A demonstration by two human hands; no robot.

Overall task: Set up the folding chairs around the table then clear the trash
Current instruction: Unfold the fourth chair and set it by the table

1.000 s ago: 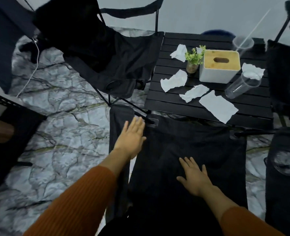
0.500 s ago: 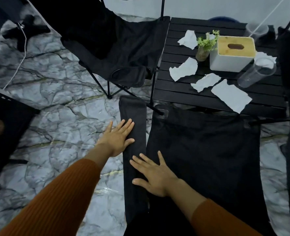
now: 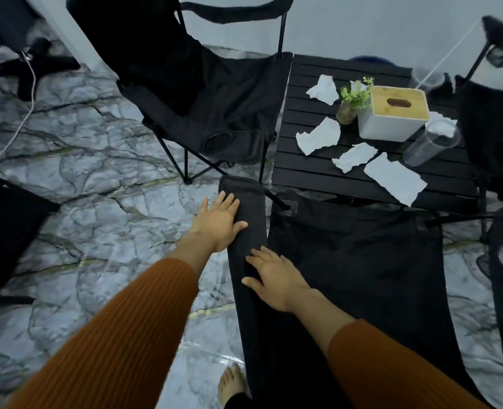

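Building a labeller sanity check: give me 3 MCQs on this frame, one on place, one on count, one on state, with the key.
1. Where do both hands rest?
A. on the near chair's left armrest
B. on the table
C. on the tissue box

2. How many loose paper scraps lie on the table left of and in front of the tissue box?
A. one
B. four
C. seven

3. How does the clear cup nearest the tissue box stand?
A. upright
B. on its side
C. stacked in another cup

Key: 1 A, the left hand and right hand lie flat on the armrest. 2 B, four white scraps show on the table slats. 3 B, the cup lies tipped beside the tissue box.
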